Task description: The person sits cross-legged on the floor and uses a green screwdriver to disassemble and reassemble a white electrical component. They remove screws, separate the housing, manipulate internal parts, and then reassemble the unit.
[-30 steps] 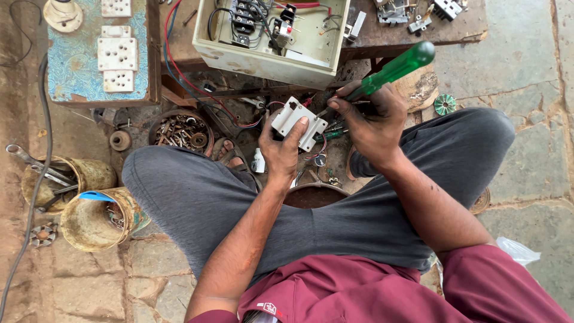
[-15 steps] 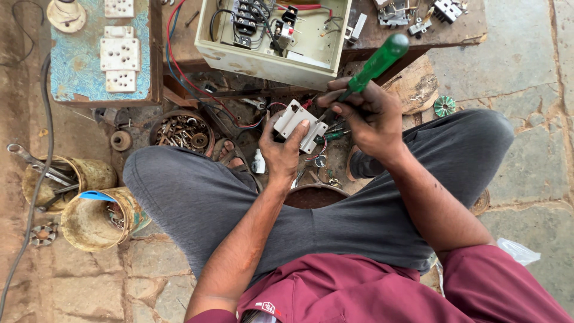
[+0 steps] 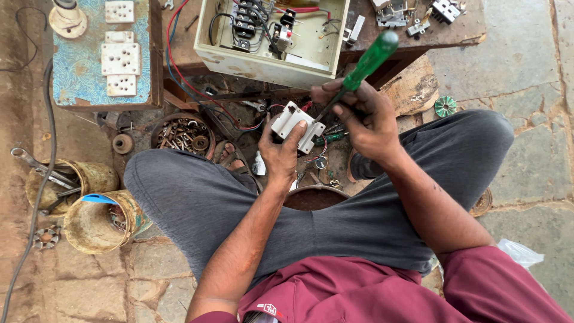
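Your left hand (image 3: pixel 281 152) grips a white switch plate (image 3: pixel 297 125) above your knees. Your right hand (image 3: pixel 365 119) is clenched around a green-handled screwdriver (image 3: pixel 365 66), its tip touching the plate. Beyond them, an open cream electrical box (image 3: pixel 269 63) with wiring sits on the worktop (image 3: pixel 460 30).

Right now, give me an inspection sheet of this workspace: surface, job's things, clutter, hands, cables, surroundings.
Surface: stone floor, worn and dusty.
Job's things: white switch part; green-handled screwdriver, tip at the part.
Clutter: tins of tools, bowl of metal scraps, open electrical box.
Hands: left hand holds the part; right hand grips the screwdriver.
Cables: red and blue wires; grey cable.
Surroundings: blue board of sockets.
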